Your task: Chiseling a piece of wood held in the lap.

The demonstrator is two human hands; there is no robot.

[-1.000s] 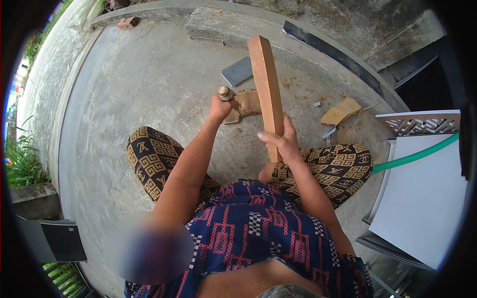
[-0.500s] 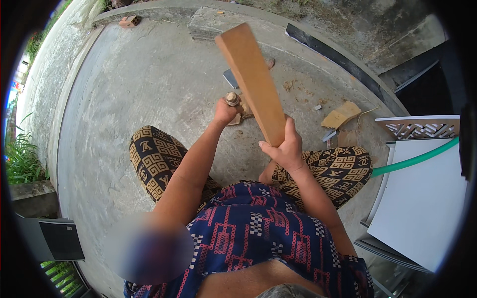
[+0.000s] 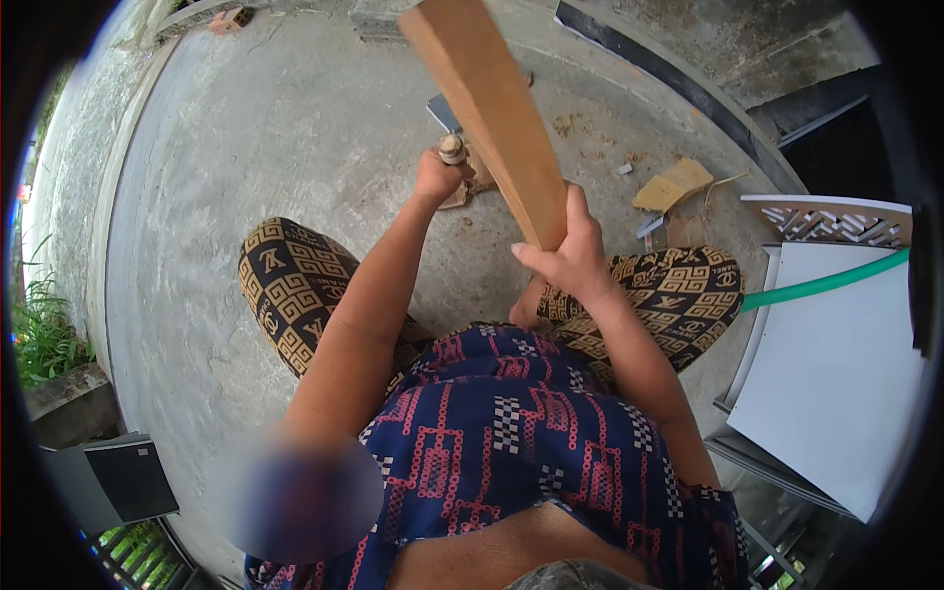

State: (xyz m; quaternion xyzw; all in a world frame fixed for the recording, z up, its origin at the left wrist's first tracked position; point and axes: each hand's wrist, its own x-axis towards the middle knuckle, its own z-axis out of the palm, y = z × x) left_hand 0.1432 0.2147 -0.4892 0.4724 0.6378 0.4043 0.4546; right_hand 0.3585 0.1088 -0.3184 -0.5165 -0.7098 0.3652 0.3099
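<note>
My right hand (image 3: 572, 251) grips the near end of a long, thick wooden board (image 3: 487, 108). The board slants up and away to the left, and its far end reaches the top of the picture. Closed round an upright wooden handle (image 3: 452, 147) is my left hand (image 3: 438, 179), just left of the board. Only the handle's rounded, ringed top shows; the tool's lower end is hidden. Partly behind the board and left hand, a brownish piece (image 3: 480, 182) lies on the concrete. A dark grey flat block (image 3: 443, 112) rests just beyond.
To the right lie a yellowish slab (image 3: 673, 185), a small grey chip (image 3: 625, 169) and scattered brown crumbs (image 3: 565, 125). A green hose (image 3: 826, 278) crosses a white panel (image 3: 816, 364) at the right. A brick (image 3: 231, 20) sits far left, and a dark strip (image 3: 659, 69) runs along the far kerb.
The whole scene has shifted upward a little in the picture. Both hands keep their grips, and the board now reaches the top edge.
</note>
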